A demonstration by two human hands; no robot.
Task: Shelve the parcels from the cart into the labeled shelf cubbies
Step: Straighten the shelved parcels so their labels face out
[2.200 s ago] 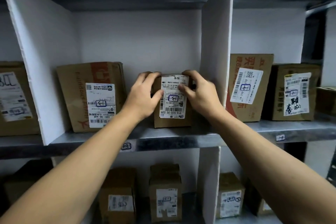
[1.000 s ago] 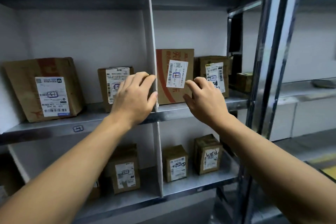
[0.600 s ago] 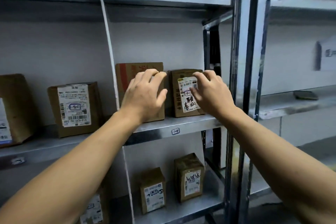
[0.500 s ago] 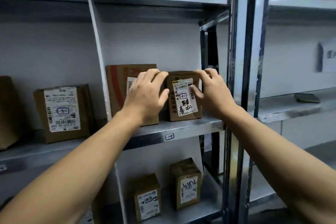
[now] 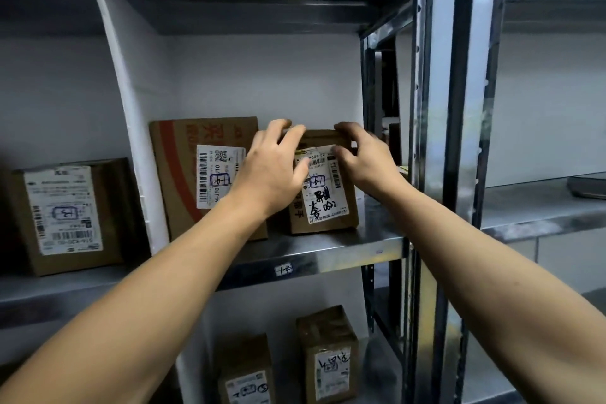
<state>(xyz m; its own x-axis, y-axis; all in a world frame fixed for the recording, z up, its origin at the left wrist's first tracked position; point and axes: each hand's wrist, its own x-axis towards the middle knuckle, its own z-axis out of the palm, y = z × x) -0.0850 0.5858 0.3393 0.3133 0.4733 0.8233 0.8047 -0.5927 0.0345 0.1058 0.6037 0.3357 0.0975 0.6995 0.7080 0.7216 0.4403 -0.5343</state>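
Both hands are now on the small brown cardboard parcel with a black-scrawled white label (image 5: 324, 203). 2.2 s ago they held the squat brown box with a plain printed label (image 5: 65, 213), which now stands alone in the cubby left of the white divider panel (image 5: 131, 128).

Parcel stands upright on the grey metal shelf (image 5: 328, 251) in the right-hand cubby, above the small shelf-edge tag (image 5: 283, 270). It is just beside the larger brown carton with red print (image 5: 196, 174); contact is hidden by the wrist.

Left hand (image 5: 272, 170): fingers curled over the top-left edge, thumb across the label. Right hand (image 5: 367, 164): fingers hooked over the top-right corner, thumb on the label's upper edge. Same hold as 0.5 s ago; parcel hasn't visibly shifted.

View has swung right since then, and the steel upright (image 5: 436, 141) is now closer to centre. Two more brown boxes (image 5: 331, 357) sit on the tier below.
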